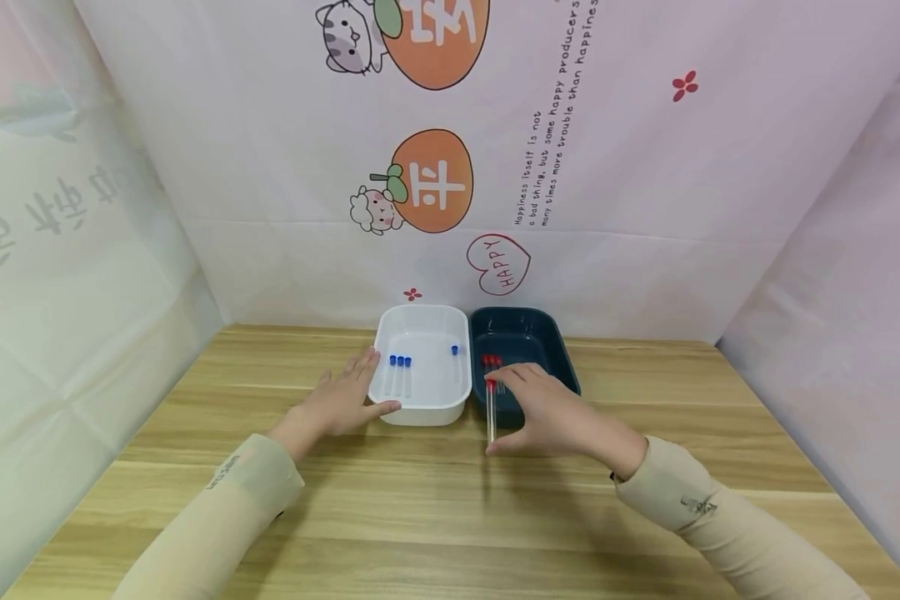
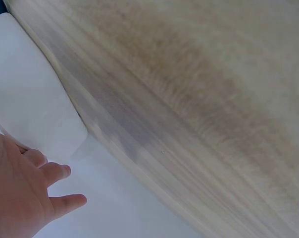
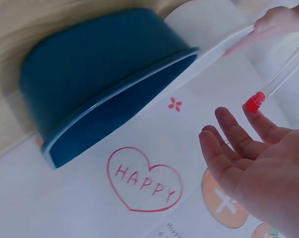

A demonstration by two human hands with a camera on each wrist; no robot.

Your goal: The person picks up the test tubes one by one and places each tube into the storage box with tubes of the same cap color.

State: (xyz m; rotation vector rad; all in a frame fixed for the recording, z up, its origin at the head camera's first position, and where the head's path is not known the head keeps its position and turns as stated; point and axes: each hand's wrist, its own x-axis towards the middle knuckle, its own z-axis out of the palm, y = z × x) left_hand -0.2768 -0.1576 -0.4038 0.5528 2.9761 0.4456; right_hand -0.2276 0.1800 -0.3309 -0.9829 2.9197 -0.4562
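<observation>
My right hand pinches a clear test tube with a red cap, index finger at the cap and thumb at the bottom end. The tube stands nearly upright before the dark blue tray; in the right wrist view its red cap touches a fingertip. More red-capped tubes lie inside that tray, partly hidden by the hand. My left hand rests with fingers spread at the left front corner of the white tray. Three blue-capped tubes lie side by side there, another blue-capped tube apart at the right.
Both trays stand side by side at the back of the wooden table, close to a printed cloth backdrop. White cloth walls rise on the left and right sides.
</observation>
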